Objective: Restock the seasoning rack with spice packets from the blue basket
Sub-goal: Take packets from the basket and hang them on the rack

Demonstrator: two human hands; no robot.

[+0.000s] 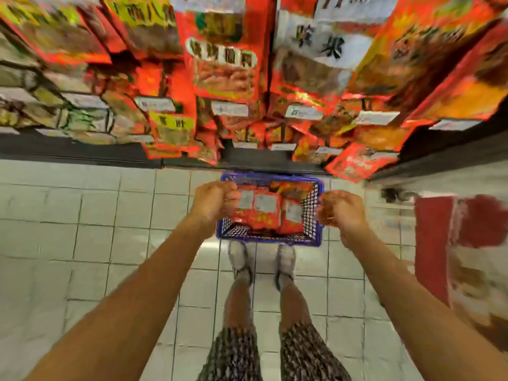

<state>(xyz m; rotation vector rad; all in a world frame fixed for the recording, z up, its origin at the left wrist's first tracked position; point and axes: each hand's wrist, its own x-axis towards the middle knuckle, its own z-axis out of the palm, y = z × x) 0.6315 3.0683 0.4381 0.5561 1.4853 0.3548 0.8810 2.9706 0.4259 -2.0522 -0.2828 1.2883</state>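
A blue mesh basket [269, 239] sits low in front of me, just ahead of my shoes, and holds several red spice packets [261, 213] with white labels. My left hand [215, 202] is curled over the basket's left rim. At the right rim my right hand [339, 211] is curled in the same way. The seasoning rack [228, 78] rises in front of me, packed with hanging red and orange packets above white price tags. The whole view is blurred.
The floor is pale tile [82, 229]. The rack's dark base [82, 152] runs across just beyond the basket. A red and white bulky object [453, 243] stands on the floor at the right. My legs and grey shoes [261, 265] are directly behind the basket.
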